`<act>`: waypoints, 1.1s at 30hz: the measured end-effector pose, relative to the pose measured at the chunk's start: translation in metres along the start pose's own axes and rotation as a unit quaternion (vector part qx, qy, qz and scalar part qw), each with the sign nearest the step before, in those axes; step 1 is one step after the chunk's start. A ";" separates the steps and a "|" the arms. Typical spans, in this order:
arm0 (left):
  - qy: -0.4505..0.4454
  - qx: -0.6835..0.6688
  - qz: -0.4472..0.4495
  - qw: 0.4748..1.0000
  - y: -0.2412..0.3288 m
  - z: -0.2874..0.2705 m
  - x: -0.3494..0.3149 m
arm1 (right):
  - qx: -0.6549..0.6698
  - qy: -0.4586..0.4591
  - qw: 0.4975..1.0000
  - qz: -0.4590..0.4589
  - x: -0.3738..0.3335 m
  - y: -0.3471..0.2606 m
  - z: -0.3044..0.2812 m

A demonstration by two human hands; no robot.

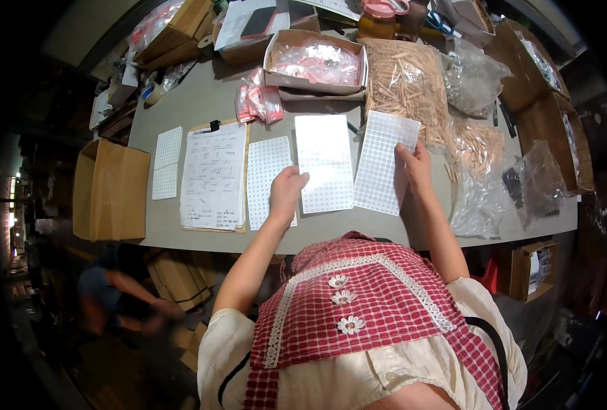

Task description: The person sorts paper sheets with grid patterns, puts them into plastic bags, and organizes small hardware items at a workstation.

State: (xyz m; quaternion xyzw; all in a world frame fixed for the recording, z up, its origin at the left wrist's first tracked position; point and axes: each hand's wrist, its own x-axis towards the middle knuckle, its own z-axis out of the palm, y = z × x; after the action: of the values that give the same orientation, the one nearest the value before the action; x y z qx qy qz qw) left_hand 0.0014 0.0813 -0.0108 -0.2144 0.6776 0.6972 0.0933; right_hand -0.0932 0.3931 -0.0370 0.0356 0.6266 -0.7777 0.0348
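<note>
My left hand (289, 193) pinches the left edge of a white sticker sheet (326, 147), which catches the light. In my right hand (416, 168) is another sheet of small round stickers (380, 162), gripped at its right edge and tilted slightly. The two sheets are side by side above the table's near edge. Partly under my left wrist lies a third dotted sheet (265, 160). Left of that, a clipboard with printed paper (213, 178) rests on the table. A narrower pair of dotted sheets (167, 162) lies beyond it.
An open cardboard box (111, 191) stands at the table's left edge. At the back sits a box of small plastic bags (317, 63), with loose bags (259, 101) beside it. Bags of wooden dowels (407, 82) fill the right side. Another person (112, 287) is at lower left.
</note>
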 end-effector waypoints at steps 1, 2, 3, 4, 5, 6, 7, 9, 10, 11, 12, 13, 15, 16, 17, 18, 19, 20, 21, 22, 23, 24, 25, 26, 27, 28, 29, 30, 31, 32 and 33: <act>0.008 -0.016 0.013 1.000 -0.005 -0.001 0.000 | -0.032 0.025 0.998 -0.039 0.000 0.006 -0.005; 0.017 -0.031 0.027 0.999 -0.009 -0.002 -0.001 | -0.078 0.034 0.994 -0.071 -0.001 0.011 -0.012; 0.031 0.008 0.051 0.998 -0.012 -0.003 -0.003 | -0.124 0.041 0.986 -0.100 -0.006 0.013 -0.015; 0.044 0.048 0.074 0.995 -0.014 -0.003 -0.005 | -0.170 0.048 0.976 -0.129 -0.012 0.015 -0.018; 0.057 0.088 0.099 0.990 -0.017 -0.003 -0.008 | -0.187 0.050 0.975 -0.109 -0.019 0.017 -0.021; 0.066 0.156 0.171 0.971 -0.018 -0.006 -0.014 | -0.204 0.050 0.974 -0.087 -0.030 0.014 -0.021; 0.072 0.223 0.242 0.942 -0.014 -0.006 -0.023 | -0.221 0.052 0.972 -0.064 -0.041 0.010 -0.023; 0.081 0.333 0.310 0.887 -0.002 -0.005 -0.044 | -0.307 0.055 0.940 -0.141 -0.062 0.002 -0.020; 0.072 0.371 0.328 0.866 -0.004 -0.007 -0.051 | -0.347 0.056 0.919 -0.180 -0.073 -0.001 -0.019; 0.062 0.408 0.345 0.843 -0.005 -0.012 -0.057 | -0.374 0.045 0.908 -0.183 -0.083 0.000 -0.022; 0.052 0.444 0.361 0.818 -0.007 -0.016 -0.063 | -0.409 0.032 0.894 -0.178 -0.094 -0.003 -0.021; 0.038 0.474 0.367 0.800 -0.010 -0.018 -0.069 | -0.443 0.017 0.879 -0.172 -0.104 -0.009 -0.019; 0.010 0.531 0.378 0.758 -0.015 -0.022 -0.080 | -0.470 -0.008 0.869 -0.158 -0.120 -0.011 -0.017; -0.008 0.539 0.386 0.748 -0.020 -0.025 -0.084 | -0.476 -0.009 0.865 -0.159 -0.127 -0.010 -0.018; -0.026 0.547 0.393 0.738 -0.027 -0.028 -0.086 | -0.483 -0.010 0.861 -0.161 -0.134 -0.009 -0.019; -0.043 0.556 0.400 0.728 -0.032 -0.031 -0.089 | -0.488 -0.013 0.857 -0.163 -0.140 -0.007 -0.019; -0.042 0.561 0.409 0.719 -0.036 -0.033 -0.090 | -0.492 -0.017 0.855 -0.163 -0.145 -0.005 -0.020; -0.037 0.562 0.403 0.722 -0.041 -0.036 -0.092 | -0.495 -0.022 0.853 -0.162 -0.149 -0.004 -0.020; -0.033 0.562 0.398 0.724 -0.041 -0.037 -0.092 | -0.498 -0.026 0.851 -0.163 -0.151 -0.004 -0.021; -0.029 0.563 0.393 0.726 -0.042 -0.038 -0.093 | -0.505 -0.025 0.847 -0.165 -0.152 -0.003 -0.022; -0.026 0.565 0.390 0.727 -0.042 -0.039 -0.093 | -0.512 -0.025 0.842 -0.168 -0.153 -0.001 -0.023; -0.022 0.568 0.388 0.726 -0.039 -0.039 -0.092 | -0.518 -0.024 0.837 -0.172 -0.152 -0.001 -0.022; -0.019 0.570 0.386 0.725 -0.038 -0.039 -0.091 | -0.515 -0.006 0.838 -0.180 -0.151 -0.001 -0.019; -0.020 0.574 0.385 0.722 -0.039 -0.041 -0.092 | -0.520 -0.004 0.834 -0.183 -0.150 0.000 -0.018; -0.020 0.576 0.387 0.720 -0.040 -0.042 -0.090 | -0.526 -0.001 0.829 -0.187 -0.149 0.001 -0.019; -0.020 0.578 0.388 0.718 -0.041 -0.042 -0.089 | -0.533 0.001 0.824 -0.192 -0.149 0.001 -0.019; -0.023 0.578 0.389 0.717 -0.042 -0.044 -0.088 | -0.537 0.004 0.821 -0.193 -0.149 0.001 -0.018; -0.025 0.577 0.391 0.717 -0.041 -0.043 -0.088 | -0.537 0.004 0.821 -0.192 -0.149 0.000 -0.017; -0.028 0.576 0.392 0.717 -0.041 -0.042 -0.088 | -0.538 0.003 0.821 -0.191 -0.149 -0.001 -0.017; -0.026 0.575 0.391 0.718 -0.040 -0.042 -0.088 | -0.539 0.003 0.820 -0.190 -0.148 -0.002 -0.016; -0.022 0.575 0.391 0.719 -0.040 -0.041 -0.088 | -0.538 0.004 0.821 -0.190 -0.148 -0.003 -0.015</act>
State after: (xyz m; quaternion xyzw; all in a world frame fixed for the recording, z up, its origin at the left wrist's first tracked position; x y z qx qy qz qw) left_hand 0.1040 0.0572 -0.0091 0.1801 0.9694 0.1527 -0.0671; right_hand 0.0543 0.4102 -0.0227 -0.1049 0.9401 -0.3075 -0.1026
